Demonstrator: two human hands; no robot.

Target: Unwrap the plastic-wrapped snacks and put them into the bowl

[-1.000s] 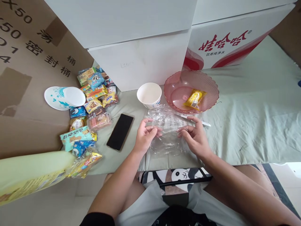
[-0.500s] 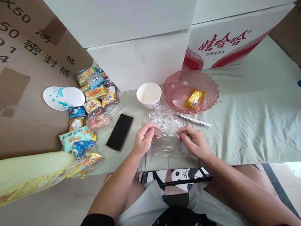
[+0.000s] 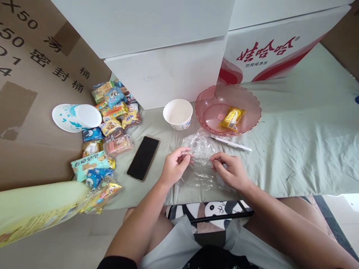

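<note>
A clear, crinkled plastic bag (image 3: pixel 200 173) lies over the near edge of the cloth-covered table, spread between my two hands. My left hand (image 3: pixel 176 165) pinches its left side between thumb and fingers. On the other side my right hand (image 3: pixel 228 168) has its fingers closed on the bag's right edge. Just beyond the bag stands a white paper bowl (image 3: pixel 178 116). To its right sits a pink scalloped plastic bowl (image 3: pixel 206 112) with a yellow snack packet (image 3: pixel 232 118) in it. A white, slim penlike tool (image 3: pixel 232 143) rests in front of the pink bowl.
A black phone (image 3: pixel 143 158) lies left of my left hand. Farther left are several wrapped snacks (image 3: pixel 110 127) and a tipped paper bowl (image 3: pixel 71 118) against a brown carton (image 3: pixel 33 112). White boxes (image 3: pixel 168 74) line the back. A yellow-green bag (image 3: pixel 36 209) sits at lower left.
My hands have drawn slightly closer together on the plastic bag. Its far part has bunched up narrower and shifted a little toward me. The bowls, phone and snacks stay where they were.
</note>
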